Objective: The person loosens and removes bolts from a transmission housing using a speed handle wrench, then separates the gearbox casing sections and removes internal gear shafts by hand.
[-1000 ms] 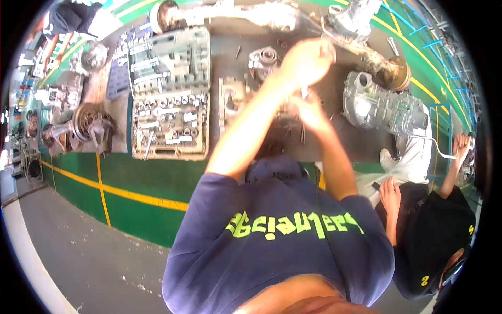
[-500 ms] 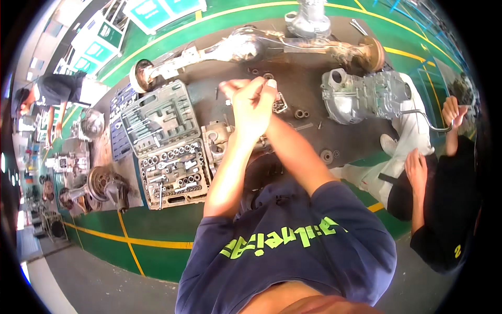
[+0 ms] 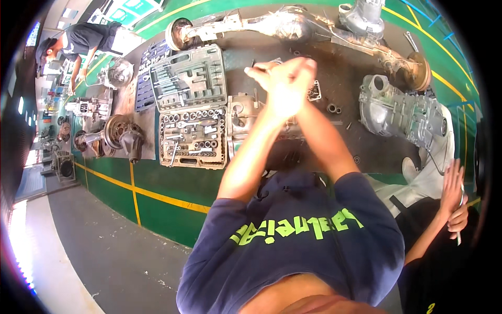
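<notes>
Above the middle of the dark workbench [image 3: 251, 49], my left hand [image 3: 294, 78] lies across my right hand [image 3: 259, 77]. The left one points up and to the right, its fingers overexposed and smeared. Stretched fingers of the right hand stick out to the left; most of its palm is hidden behind the other hand. I can make out no tool in either. Below my wrists sits a grey metal housing [image 3: 241, 112], partly covered by my left forearm. An open socket tool case [image 3: 189, 78] with sockets and ratchets stands to its left.
An axle [image 3: 282, 25] spans the bench's far side. A gearbox housing [image 3: 405, 107] stands at the right, beside a person holding a thin metal tool [image 3: 460, 225]. Small rings [image 3: 333, 108] lie nearby. A hub assembly [image 3: 117, 133] and another person [image 3: 86, 44] are at the left.
My view has swung, so the bench contents sit further right and higher. My hands stay crossed together. The person at the right has brought both hands together lower down, around a thin tool.
</notes>
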A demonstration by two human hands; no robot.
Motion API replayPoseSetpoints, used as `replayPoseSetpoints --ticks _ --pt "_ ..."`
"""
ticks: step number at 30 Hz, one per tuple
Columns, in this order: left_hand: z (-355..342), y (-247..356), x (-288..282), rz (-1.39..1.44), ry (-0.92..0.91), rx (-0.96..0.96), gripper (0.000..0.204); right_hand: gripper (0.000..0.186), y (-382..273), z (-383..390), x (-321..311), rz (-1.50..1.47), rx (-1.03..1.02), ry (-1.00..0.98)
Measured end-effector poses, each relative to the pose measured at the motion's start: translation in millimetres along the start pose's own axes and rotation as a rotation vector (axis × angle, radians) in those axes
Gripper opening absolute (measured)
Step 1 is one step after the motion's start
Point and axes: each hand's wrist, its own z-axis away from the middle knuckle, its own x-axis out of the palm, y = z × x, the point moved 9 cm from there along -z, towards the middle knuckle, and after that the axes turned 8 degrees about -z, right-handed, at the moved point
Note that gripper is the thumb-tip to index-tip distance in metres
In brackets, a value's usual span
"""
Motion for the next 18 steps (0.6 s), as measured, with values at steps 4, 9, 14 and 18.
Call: replayPoseSetpoints --ticks 4,9,14,18 --pt "-9 -4 -37 0.172 0.057 0.045 0.04 0.021 -30 19 -49 -0.07 -0.228 0.162" --pt "-38 -19 -23 0.142 0.098 0.117 0.033 0.019 -6 113 -26 -0.166 -0.098 -0.037" --pt "9 10 57 -0.024 0.027 0.059 0.029 0.054 -31 71 31 0.017 0.146 -0.377" --pt "21 -5 -9 0.058 0.013 0.119 0.031 0.037 -103 57 39 0.029 -0.465 -0.23"
